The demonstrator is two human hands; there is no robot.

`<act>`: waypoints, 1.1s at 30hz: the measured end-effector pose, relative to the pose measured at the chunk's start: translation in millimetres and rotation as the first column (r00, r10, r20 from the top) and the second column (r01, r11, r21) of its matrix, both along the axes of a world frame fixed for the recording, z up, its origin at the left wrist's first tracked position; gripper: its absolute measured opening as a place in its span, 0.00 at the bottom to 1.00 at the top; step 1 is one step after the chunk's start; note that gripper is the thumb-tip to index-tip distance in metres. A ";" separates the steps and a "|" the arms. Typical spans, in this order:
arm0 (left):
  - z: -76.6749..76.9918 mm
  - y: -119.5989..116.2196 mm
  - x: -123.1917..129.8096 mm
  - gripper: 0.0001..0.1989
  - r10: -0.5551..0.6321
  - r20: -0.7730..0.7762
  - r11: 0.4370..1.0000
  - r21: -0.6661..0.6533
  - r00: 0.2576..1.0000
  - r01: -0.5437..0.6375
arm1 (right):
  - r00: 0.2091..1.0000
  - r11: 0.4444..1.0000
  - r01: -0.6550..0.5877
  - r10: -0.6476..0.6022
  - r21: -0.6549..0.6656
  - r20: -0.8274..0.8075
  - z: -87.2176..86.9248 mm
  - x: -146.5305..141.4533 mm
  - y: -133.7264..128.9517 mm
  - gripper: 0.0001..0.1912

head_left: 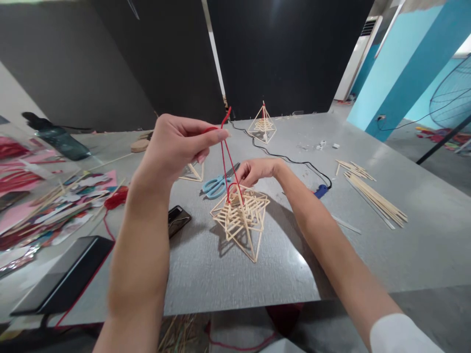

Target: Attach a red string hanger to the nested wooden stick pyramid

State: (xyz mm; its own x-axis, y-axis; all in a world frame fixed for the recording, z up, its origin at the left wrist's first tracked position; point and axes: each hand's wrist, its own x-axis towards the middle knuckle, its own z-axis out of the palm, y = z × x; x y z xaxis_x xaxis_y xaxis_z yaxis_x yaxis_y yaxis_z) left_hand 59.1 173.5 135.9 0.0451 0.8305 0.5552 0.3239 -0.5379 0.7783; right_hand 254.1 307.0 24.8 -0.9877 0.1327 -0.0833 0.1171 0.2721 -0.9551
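Raised above the table, my left hand (pixel 187 139) pinches a red string (pixel 230 157) between thumb and fingers. Two strands run down from it to a star-shaped frame of thin wooden sticks (pixel 243 215). My right hand (pixel 252 174) is at the back edge of this frame, its fingers closed on or against the frame near the string; what exactly they grip is hidden. Light blue scissors (pixel 215 186) lie just behind and left of the frame. A dark phone (pixel 178 219) rests to the left, beside my left forearm.
A second stick frame (pixel 262 130) stands at the back. Blue glue gun (pixel 321 191) with black cable and loose sticks (pixel 379 196) lie right. Left are red yarn (pixel 117 197), a black device (pixel 62 274), coloured scraps and a bottle (pixel 61 139). The grey table's (pixel 239 294) front edge is near.
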 end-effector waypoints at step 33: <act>-1.3 -3.3 5.7 0.11 -0.098 0.009 0.995 0.038 0.995 0.097 | 0.869 0.951 0.225 -0.097 0.211 -0.486 87.3 25.4 -57.6 0.17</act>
